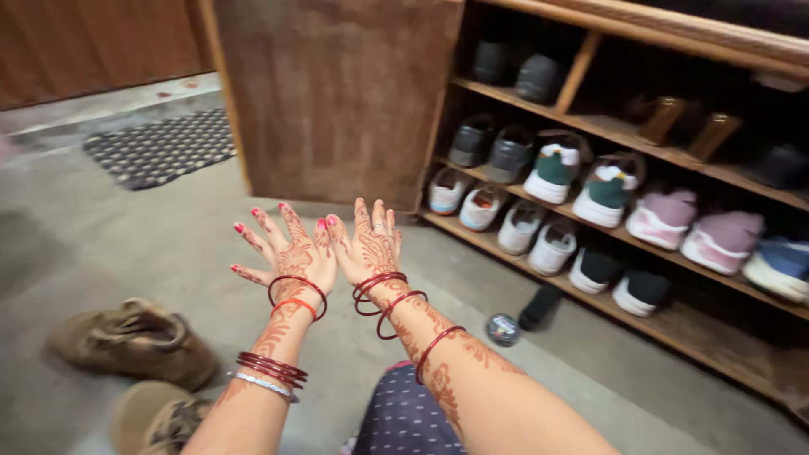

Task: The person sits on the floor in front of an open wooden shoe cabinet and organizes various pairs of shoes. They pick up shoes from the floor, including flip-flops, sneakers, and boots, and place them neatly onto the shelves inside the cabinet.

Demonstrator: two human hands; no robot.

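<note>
Hands: left hand and right hand raised side by side, fingers spread, empty, near shoe rack.

Concrete floor: brown boots left of rack, doormat way behind them, small black bottle plus round tin right by rack's bottom shelf. Rack shelves packed with sneakers in pairs.

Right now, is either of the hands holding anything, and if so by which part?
Nothing is held. The left hand and right hand are both raised with fingers spread, backs to the camera, touching no object. The brown shoes lie on the floor beside the left arm.
</note>
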